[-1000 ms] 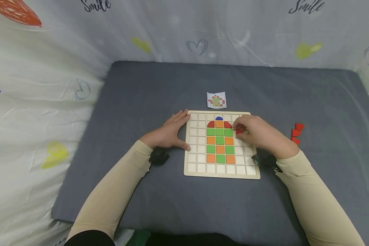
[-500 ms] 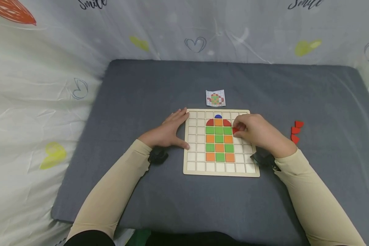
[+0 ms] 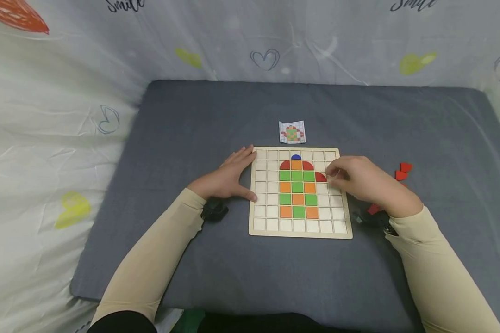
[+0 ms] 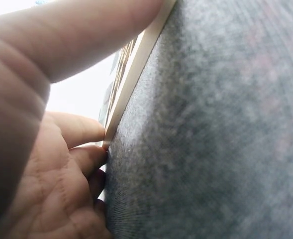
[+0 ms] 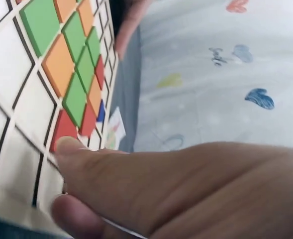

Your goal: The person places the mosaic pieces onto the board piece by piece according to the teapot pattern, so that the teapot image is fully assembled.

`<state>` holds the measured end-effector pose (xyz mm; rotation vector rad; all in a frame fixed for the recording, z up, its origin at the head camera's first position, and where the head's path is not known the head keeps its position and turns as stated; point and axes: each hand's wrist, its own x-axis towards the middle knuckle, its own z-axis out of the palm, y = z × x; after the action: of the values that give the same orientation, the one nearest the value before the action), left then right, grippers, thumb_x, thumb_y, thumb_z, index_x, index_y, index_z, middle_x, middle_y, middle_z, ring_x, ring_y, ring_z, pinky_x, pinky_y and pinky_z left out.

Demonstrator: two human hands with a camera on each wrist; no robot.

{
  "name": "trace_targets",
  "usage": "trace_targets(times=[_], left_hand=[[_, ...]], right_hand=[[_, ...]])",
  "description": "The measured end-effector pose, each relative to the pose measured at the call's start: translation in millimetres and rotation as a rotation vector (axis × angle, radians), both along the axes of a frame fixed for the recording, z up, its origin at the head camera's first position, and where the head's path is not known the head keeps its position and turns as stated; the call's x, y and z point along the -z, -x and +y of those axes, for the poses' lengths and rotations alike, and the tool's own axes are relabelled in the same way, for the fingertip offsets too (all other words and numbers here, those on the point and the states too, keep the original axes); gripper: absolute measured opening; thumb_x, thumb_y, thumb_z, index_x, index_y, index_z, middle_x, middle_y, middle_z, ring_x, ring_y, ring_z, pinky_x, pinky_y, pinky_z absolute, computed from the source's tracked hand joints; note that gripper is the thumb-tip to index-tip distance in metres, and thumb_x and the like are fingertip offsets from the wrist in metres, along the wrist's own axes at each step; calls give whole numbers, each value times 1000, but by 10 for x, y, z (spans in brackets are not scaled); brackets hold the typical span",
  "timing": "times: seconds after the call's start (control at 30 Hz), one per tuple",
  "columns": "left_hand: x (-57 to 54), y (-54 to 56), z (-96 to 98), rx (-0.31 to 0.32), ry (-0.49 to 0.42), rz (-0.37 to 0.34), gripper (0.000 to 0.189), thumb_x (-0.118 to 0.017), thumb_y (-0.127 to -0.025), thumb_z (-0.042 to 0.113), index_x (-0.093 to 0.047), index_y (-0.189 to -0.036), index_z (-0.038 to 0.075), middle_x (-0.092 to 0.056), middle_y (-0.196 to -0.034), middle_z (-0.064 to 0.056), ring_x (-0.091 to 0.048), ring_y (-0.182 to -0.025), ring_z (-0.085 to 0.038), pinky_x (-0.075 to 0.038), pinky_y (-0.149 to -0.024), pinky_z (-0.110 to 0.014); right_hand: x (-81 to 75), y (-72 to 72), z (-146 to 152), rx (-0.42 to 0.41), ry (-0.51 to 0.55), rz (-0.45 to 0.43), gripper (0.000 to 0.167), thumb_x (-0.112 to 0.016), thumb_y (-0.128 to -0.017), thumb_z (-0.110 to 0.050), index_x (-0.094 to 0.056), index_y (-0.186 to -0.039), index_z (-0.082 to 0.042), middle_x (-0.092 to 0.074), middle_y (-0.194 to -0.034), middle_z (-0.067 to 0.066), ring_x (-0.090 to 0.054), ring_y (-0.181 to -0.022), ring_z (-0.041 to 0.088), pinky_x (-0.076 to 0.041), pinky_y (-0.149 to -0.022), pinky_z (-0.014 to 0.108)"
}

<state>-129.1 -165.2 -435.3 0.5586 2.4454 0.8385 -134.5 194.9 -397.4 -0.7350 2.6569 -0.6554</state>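
A wooden grid board (image 3: 300,236) lies on the grey surface, with a block of green and orange squares in its middle. Atop that block sit an orange square between two rounded red pieces (image 3: 285,165) and a blue half-round piece (image 3: 296,157). Another rounded red piece (image 3: 320,177) lies in the cell right of the upper green row. My left hand (image 3: 229,178) rests against the board's left edge, thumb and fingers spread. My right hand (image 3: 352,178) hovers just right of that red piece, fingers loosely bent, and no piece shows in its grasp; the right thumb (image 5: 69,145) overlaps the piece's edge in the right wrist view.
Several loose red pieces (image 3: 406,167) lie right of the board, some partly hidden by the right hand and wrist. Beyond the board's far edge is a small picture card (image 3: 292,132) with a coloured grid pattern. Printed cloth (image 3: 233,41) hangs behind the grey surface.
My right hand has let go of the red piece, which now lies in a cell, and has shifted right. The left hand keeps its place on the board's edge.
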Motion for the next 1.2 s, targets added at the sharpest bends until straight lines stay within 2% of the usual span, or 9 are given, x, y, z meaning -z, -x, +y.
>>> trace_targets(times=[0.3,0.53,0.77,1.0,1.2], left_hand=[[13,13,2,5,2,1,127,-93,-80,42,-10,-170,9,5,-177,-6,10,-163,-25,3,-132,-48],[29,16,-5,-4,8,-2,127,-93,-79,43,-10,-170,10,5,-177,-4,10,-163,-23,3,-132,-47],[38,29,-3,5,4,14,127,-93,-79,44,-11,-170,9,5,-177,-4,9,-163,-23,4,-132,-43],[46,34,1,5,6,11,128,-93,-79,45,-10,-170,9,5,-177,-4,10,-163,-22,4,-132,-43],[40,30,4,7,10,10,128,-94,-79,44,-10,-170,8,5,-177,-5,10,-163,-22,4,-132,-44]], right_hand=[[8,-154,385,79,-77,-87,28,-85,-90,-16,-75,-112,-2,-74,-95,3,-64,-81,16,-53,-72,37],[65,-291,601,72,-95,-77,26,-87,-87,-16,-76,-106,-2,-70,-93,2,-61,-80,15,-53,-70,36],[107,-417,751,64,-100,-56,32,-91,-83,-18,-75,-106,-3,-65,-90,0,-57,-74,11,-50,-66,31],[133,-431,800,86,-93,-111,31,-90,-82,-15,-74,-106,-4,-66,-87,-4,-57,-74,10,-49,-62,27],[141,-432,736,109,-82,-79,23,-90,-83,-18,-75,-97,-8,-67,-81,-7,-59,-74,9,-50,-64,26]])
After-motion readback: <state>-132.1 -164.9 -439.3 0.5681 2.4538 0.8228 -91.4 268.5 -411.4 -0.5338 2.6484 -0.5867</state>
